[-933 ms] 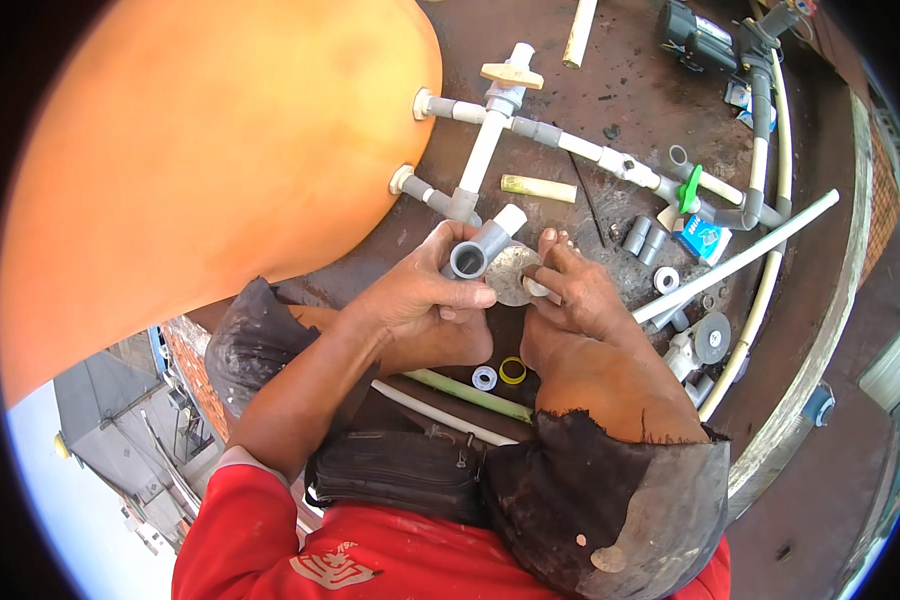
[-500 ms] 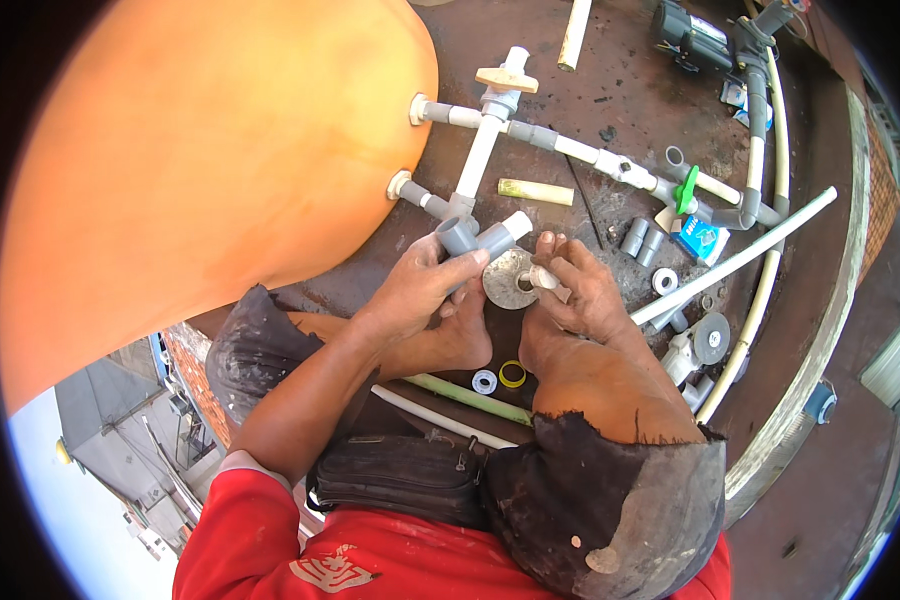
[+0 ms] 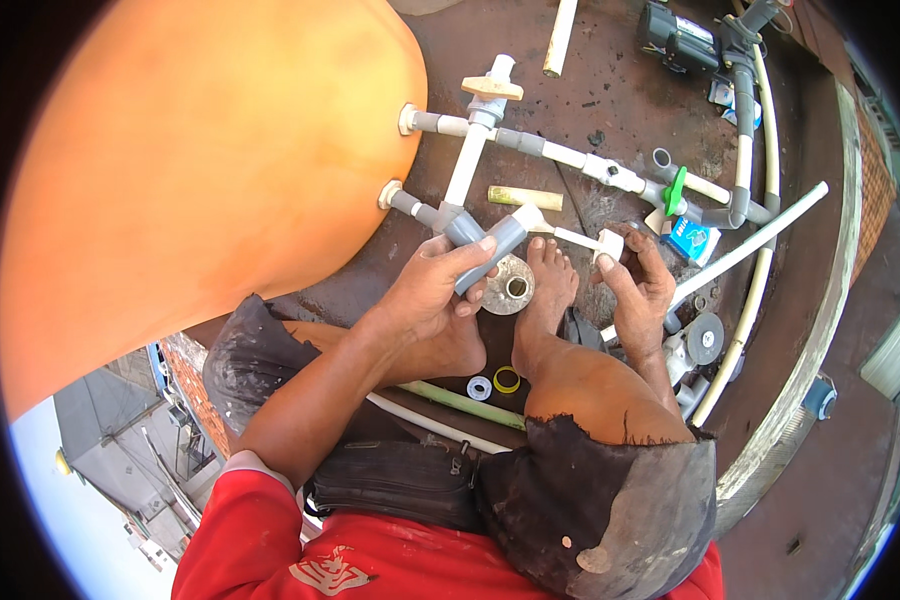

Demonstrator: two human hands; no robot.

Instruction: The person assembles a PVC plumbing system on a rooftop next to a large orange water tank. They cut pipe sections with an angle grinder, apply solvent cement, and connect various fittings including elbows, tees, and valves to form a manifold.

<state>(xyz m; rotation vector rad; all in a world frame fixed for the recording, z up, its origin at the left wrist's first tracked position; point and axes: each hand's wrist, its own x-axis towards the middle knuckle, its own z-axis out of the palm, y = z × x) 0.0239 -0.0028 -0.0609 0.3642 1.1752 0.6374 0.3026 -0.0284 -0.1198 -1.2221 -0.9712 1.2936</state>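
One left hand point(image 3: 432, 285) tight around white-ended grey tubular plastic fitting point(image 3: 503, 241), right hand point(image 3: 638, 292) firm on white block-capped applicator stick point(image 3: 578, 239)

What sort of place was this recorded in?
Probably an outdoor rooftop or raised platform where plumbing is fitted: a big orange tank has grey-and-white pipework joined to it, a black motor sits nearby, and what look like building roofs show beyond the edge.

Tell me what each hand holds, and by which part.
Left hand: grey pipe fitting, gripped around its body. Right hand: white applicator, pinched by its cap.
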